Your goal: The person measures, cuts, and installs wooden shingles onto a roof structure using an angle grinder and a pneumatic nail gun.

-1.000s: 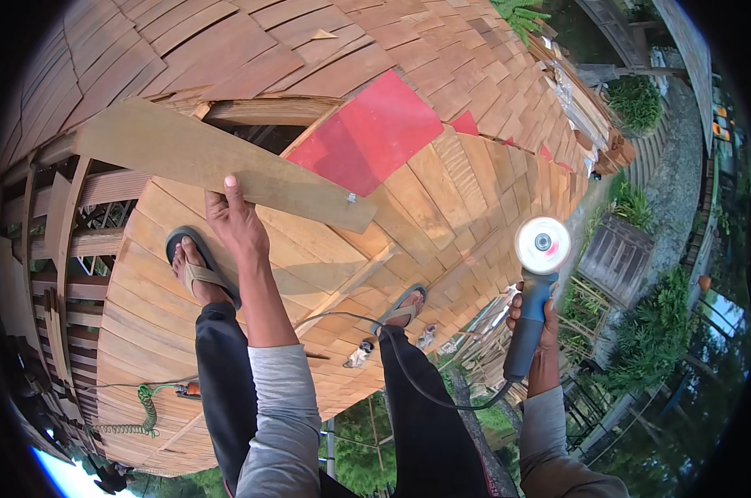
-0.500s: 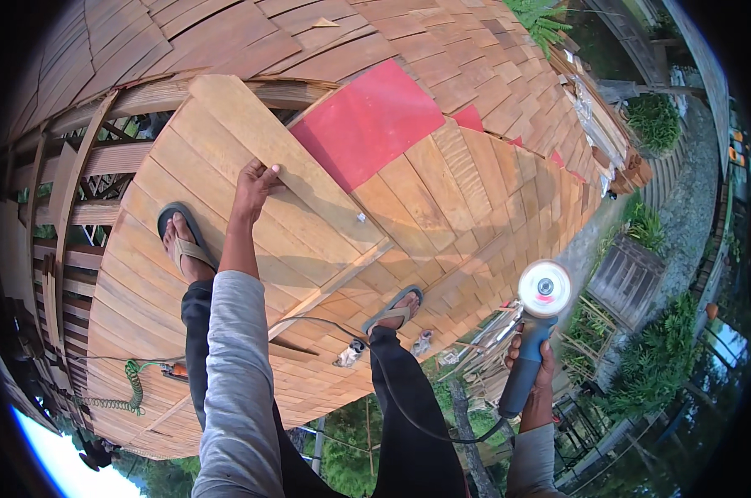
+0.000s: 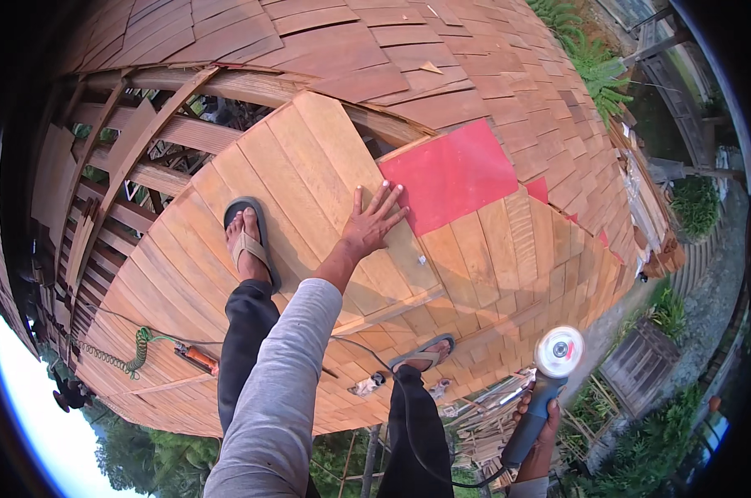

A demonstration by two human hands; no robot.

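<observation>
My left hand [image 3: 367,224] lies with fingers spread on a pale wooden plank [image 3: 321,123], laid alongside other planks [image 3: 276,187] and beside a red sheet [image 3: 448,174]. At lower right my right hand [image 3: 541,423] grips a blue-grey angle grinder [image 3: 527,423] with a pale disc [image 3: 558,351] uppermost and a black cord trailing from its handle. My sandalled feet [image 3: 247,241] [image 3: 425,356] stand on the planking, one either side of my left forearm.
Weathered shingles [image 3: 375,41] cover the roof above. Open rafters [image 3: 139,170] expose gaps at left. An orange tool [image 3: 197,358] with a coiled green hose [image 3: 131,361] lies lower left. Beyond the roof's right edge are plants [image 3: 695,207], a path and a wooden platform [image 3: 641,365] below.
The loose plank has been lowered into line with the others; my left hand went from pinching its edge to lying spread on top. The view has shifted, with the grinder lower in frame.
</observation>
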